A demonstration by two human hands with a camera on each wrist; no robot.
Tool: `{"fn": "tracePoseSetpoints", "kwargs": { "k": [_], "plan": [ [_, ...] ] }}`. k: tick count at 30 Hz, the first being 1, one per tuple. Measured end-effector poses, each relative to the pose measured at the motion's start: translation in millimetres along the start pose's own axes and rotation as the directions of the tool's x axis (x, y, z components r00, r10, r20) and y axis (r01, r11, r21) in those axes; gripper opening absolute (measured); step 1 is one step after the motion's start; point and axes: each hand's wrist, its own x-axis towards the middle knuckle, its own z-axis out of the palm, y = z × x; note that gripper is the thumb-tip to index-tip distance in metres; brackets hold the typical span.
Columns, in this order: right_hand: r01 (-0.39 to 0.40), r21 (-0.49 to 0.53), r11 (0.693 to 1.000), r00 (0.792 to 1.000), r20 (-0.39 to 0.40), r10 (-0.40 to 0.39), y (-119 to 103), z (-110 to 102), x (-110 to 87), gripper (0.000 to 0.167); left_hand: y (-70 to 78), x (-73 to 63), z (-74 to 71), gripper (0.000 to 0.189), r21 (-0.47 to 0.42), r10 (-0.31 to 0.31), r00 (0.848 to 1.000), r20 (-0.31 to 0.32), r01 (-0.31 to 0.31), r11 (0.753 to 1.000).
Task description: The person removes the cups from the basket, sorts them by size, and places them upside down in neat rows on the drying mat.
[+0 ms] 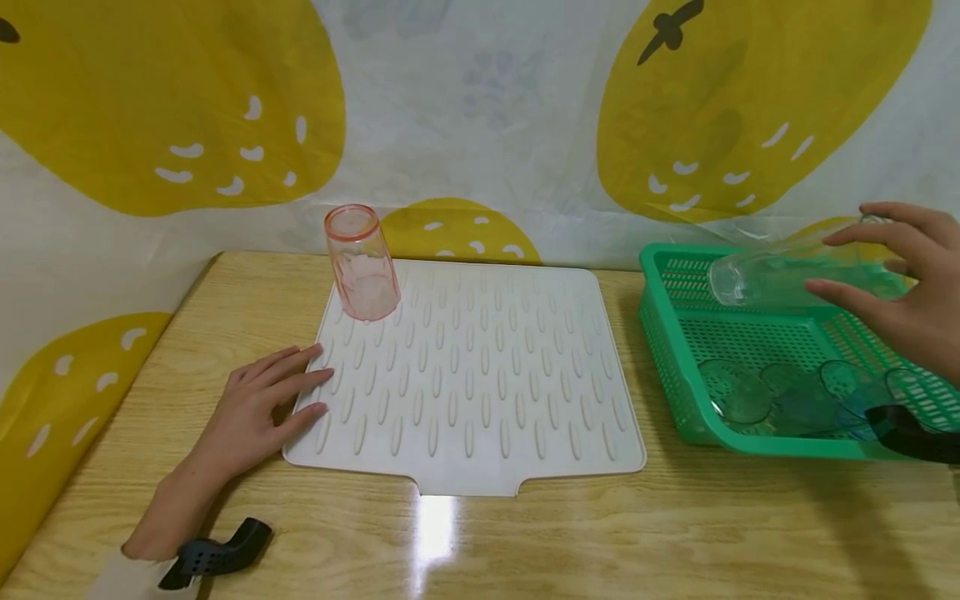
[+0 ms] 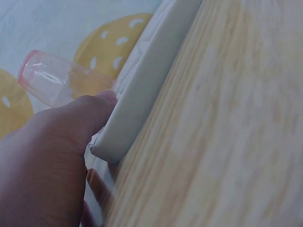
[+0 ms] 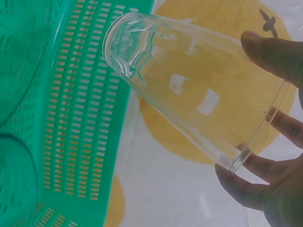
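My right hand (image 1: 918, 283) grips a clear drinking glass (image 3: 189, 90) near its open end, thumb on one side and fingers on the other. The glass lies nearly sideways over the back of the green basket (image 1: 675, 408), its thick base pointing left. With fingers spread, my left hand (image 1: 258, 408) rests at the left edge of a white ridged drying mat (image 1: 468, 479); in the left wrist view the thumb (image 2: 102, 106) touches that edge. A pink-tinted glass (image 1: 365, 271) stands narrow end up on the mat's back left corner.
Several clear and bluish glasses (image 1: 735, 396) lie in the basket, right of the mat. Behind the wooden table (image 1: 600, 533) hangs a white cloth with yellow fruit prints (image 1: 480, 108). Each wrist wears a black camera mount (image 1: 217, 557).
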Motion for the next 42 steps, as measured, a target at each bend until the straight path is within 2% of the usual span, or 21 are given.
{"fn": "tracePoseSetpoints", "kwargs": {
  "k": [5, 10, 15, 22, 27, 29, 33, 37, 40, 42],
  "plan": [
    [-0.018, 0.019, 1.0, 0.999, -0.035, 0.018, -10.1, 1.8, 3.7, 0.037, -0.5, 0.2, -0.7, 0.043, 0.003, 0.007, 1.0, -0.012, -0.007, 1.0],
    [-0.046, 0.079, 0.996, 0.998, -0.048, 0.05, -21.7, 2.6, 7.7, 0.042, -0.3, 1.0, -0.9, 0.042, 0.005, 0.018, 0.999, -0.027, -0.018, 1.0],
    [-0.025, 0.12, 0.992, 0.998, -0.06, 0.033, -33.7, 4.3, 10.7, 0.043, 0.7, 2.0, -0.7, 0.041, 0.008, 0.024, 0.999, -0.038, -0.024, 1.0],
    [-0.064, 0.116, 0.991, 0.998, -0.022, 0.067, -45.2, 6.6, 8.0, 0.044, 3.4, 5.3, 0.9, 0.041, 0.013, 0.046, 0.997, -0.056, -0.045, 0.999],
    [-0.076, 0.168, 0.983, 0.997, -0.004, 0.078, -55.0, 9.0, 6.5, 0.046, 4.5, 6.8, 2.8, 0.041, 0.017, 0.052, 0.997, -0.051, -0.051, 0.999],
    [-0.058, 0.189, 0.98, 0.998, -0.003, 0.06, -60.4, 10.6, 7.3, 0.049, 5.1, 6.9, 2.8, 0.042, 0.002, 0.049, 0.997, -0.064, -0.049, 0.999],
    [-0.008, 0.203, 0.979, 1.0, -0.014, 0.011, -70.8, 14.1, 9.8, 0.054, 9.3, 10.3, 1.1, 0.045, -0.088, 0.041, 0.992, -0.121, -0.052, 0.995],
    [0.003, 0.198, 0.98, 1.0, -0.008, -0.001, -79.0, 19.3, 12.5, 0.052, 19.7, 17.6, -1.2, 0.047, -0.18, 0.063, 0.984, -0.165, -0.093, 0.979],
    [0.016, 0.21, 0.978, 1.0, 0.0, -0.016, -85.0, 24.2, 14.6, 0.049, 29.3, 24.1, -1.4, 0.048, -0.218, 0.08, 0.984, -0.16, -0.114, 0.969],
    [0.028, 0.239, 0.971, 1.0, 0.006, -0.03, -89.3, 27.5, 15.0, 0.049, 35.3, 28.6, -0.9, 0.049, -0.225, 0.075, 0.988, -0.138, -0.105, 0.969]
  ]
}}
